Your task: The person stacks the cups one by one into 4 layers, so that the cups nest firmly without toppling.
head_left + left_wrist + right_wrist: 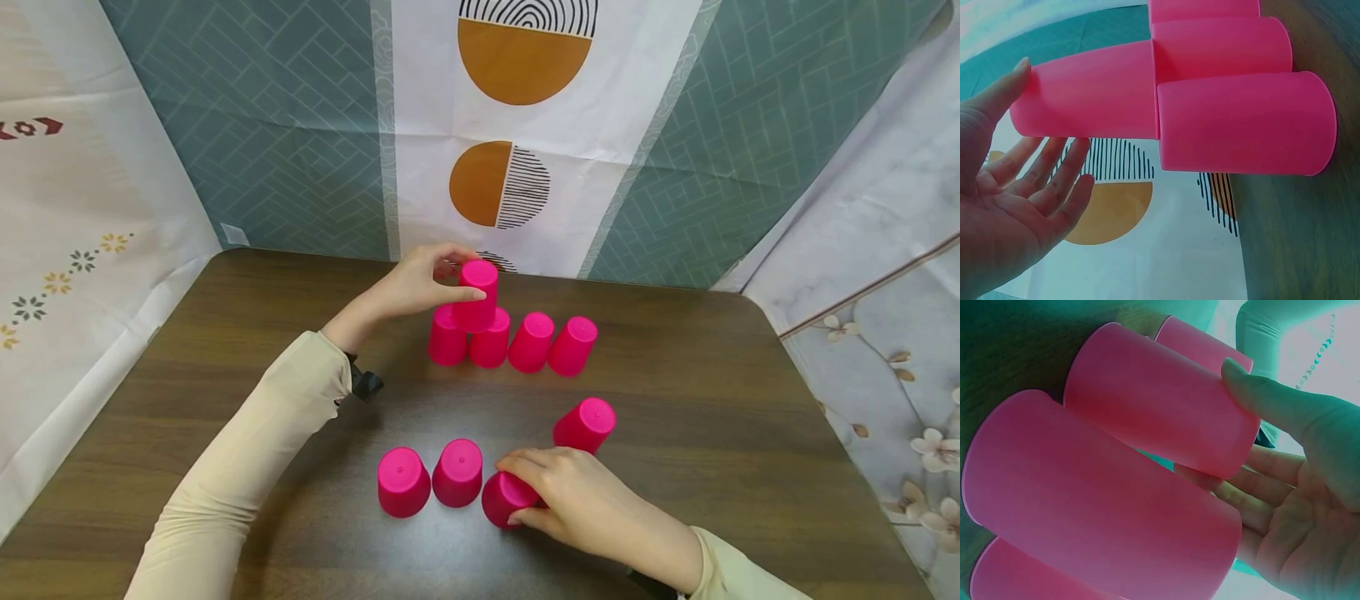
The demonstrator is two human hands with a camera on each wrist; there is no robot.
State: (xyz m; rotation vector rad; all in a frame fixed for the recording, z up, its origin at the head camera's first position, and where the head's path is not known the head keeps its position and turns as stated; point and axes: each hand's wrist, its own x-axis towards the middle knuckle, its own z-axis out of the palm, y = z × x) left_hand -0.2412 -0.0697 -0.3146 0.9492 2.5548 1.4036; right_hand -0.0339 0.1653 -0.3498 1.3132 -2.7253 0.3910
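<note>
1. Head view: the left hand [420, 283] is reaching to the far side of the table [750, 433], with thumb and fingers curling round the top cup [477, 293], an upside-down pink cup that is sitting on the back row [525, 342] of four upside-down pink cups, over the two at that hand's end.
2. The two cups just under the left hand are touching each other; the other two of the row are lying further off from it, leaning slightly and standing side by side.
3. The left wrist view is showing the fingers [1054, 181] loosely spread beside the top cup [1091, 100], the thumb lying along its side; whether the fingertips are pressing it cannot be told there.
4. The right hand [577, 500] is resting near the person, its fingers wrapping the near cup [504, 498], which is tilting toward the left.
5. Just beyond the right hand a single cup [587, 425] is standing upside down; just to the hand's left a pair of cups [431, 479] is standing side by side.
6. The right wrist view is showing the thumb [1272, 400] pressing on a cup's rim end, fingers underneath.
7. No brand, label or writing is showing on any cup.
</note>
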